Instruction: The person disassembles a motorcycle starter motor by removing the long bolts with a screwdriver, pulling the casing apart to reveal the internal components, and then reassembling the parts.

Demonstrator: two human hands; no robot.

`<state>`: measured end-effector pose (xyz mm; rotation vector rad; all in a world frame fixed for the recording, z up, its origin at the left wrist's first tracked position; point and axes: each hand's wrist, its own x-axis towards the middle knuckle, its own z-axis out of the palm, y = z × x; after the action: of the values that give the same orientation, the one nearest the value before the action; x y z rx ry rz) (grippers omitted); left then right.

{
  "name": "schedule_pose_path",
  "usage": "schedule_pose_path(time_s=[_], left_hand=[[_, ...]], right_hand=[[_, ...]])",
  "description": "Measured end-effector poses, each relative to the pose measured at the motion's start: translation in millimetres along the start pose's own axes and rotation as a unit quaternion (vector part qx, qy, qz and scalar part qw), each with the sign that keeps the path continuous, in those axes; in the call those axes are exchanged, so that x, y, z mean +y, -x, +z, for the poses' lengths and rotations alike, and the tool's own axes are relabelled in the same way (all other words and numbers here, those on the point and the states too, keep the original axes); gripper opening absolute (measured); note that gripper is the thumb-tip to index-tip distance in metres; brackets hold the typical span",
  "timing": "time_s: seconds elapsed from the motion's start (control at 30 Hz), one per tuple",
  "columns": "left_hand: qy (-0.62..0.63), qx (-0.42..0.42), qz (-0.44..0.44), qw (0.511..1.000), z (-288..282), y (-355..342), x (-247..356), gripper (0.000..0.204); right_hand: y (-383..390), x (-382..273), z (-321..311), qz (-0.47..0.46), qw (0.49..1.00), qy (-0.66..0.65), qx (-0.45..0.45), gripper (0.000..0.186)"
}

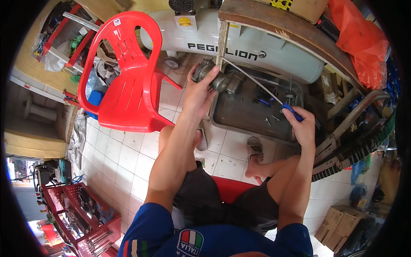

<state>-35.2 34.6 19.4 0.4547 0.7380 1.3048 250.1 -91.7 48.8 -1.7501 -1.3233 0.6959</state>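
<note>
one red plastic chair (128, 73); one metal tray (239, 115); two sandals (254, 145)

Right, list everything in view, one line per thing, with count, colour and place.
metal part: one, grey, in the left hand above the tray
screwdriver: one, blue handle, long steel shaft, in the right hand
metal tray: one, grey, on the floor ahead, holding small parts
plastic chair: one, red, left of the tray
compressor tank: one, white, behind the tray
red crate: one, lower left
cardboard boxes: two, brown, lower right
left hand: gripping the metal part
right hand: gripping the screwdriver
</note>
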Motion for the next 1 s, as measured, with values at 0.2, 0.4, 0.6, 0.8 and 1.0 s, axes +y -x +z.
schedule_pose_path(time_s=[0.2,0.4,0.6,0.8,1.0], left_hand=[[-0.021,0.023,0.041,0.999,4,3,-1,0.088],[-0.028,0.033,0.059,0.997,2,5,1,0.084],[-0.038,0.025,0.063,0.997,-2,4,1,0.080],[-0.053,0.039,0.074,0.995,-6,0,-1,0.081],[-0.036,0.049,0.071,0.996,-3,2,0,0.080]], right_hand=[[-1,-4,11,-0.059,0.997,0.038,-0.023,0.030],[3,-12,17,-0.063,0.996,0.055,-0.018,0.030],[4,-17,22,-0.082,0.995,0.050,-0.010,0.028],[8,-25,24,-0.119,0.990,0.077,0.006,0.027],[9,-28,24,-0.144,0.986,0.086,0.012,0.025]])
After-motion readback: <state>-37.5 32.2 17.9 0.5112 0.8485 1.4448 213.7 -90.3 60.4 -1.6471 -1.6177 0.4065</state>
